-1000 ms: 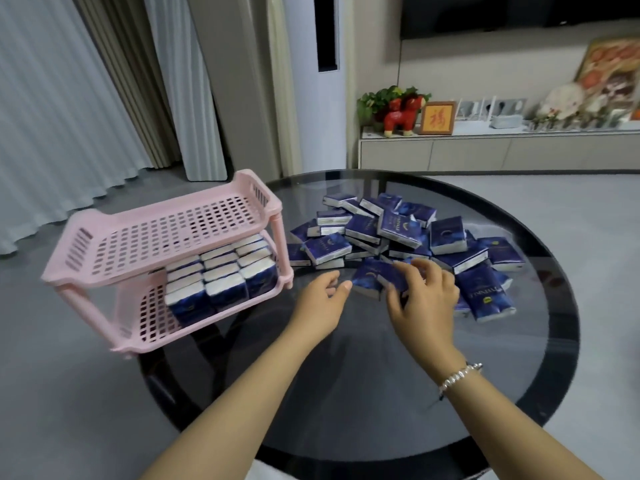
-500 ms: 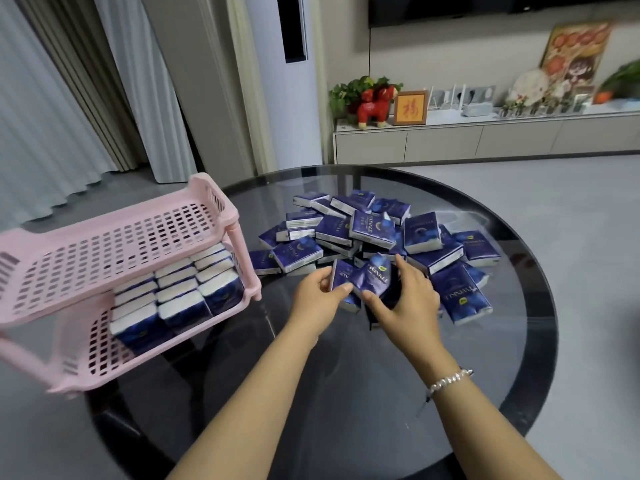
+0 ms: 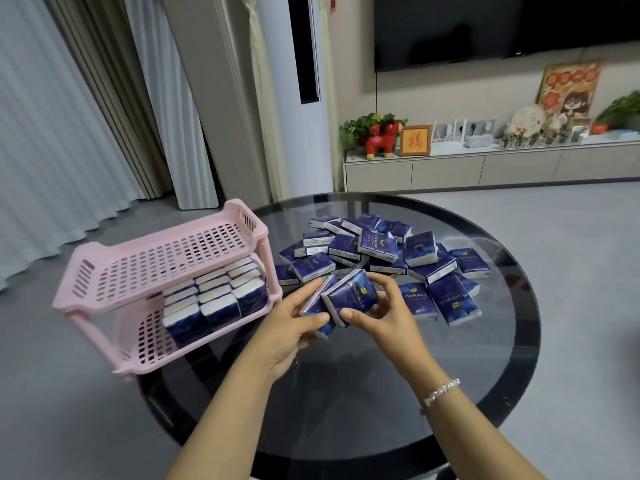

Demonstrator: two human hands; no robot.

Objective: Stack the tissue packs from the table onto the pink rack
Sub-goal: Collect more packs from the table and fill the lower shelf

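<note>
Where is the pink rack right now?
In the head view the pink rack stands at the left edge of the round glass table, left of the left hand; tissue packs fill its lower shelf.

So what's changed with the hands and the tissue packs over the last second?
Both hands were reaching flat into the pile; now the left hand and right hand have gathered two tissue packs and lifted them together off the glass table, toward the person. The pile, the pink rack and the packs on its lower shelf look unchanged; the top shelf holds none.
</note>
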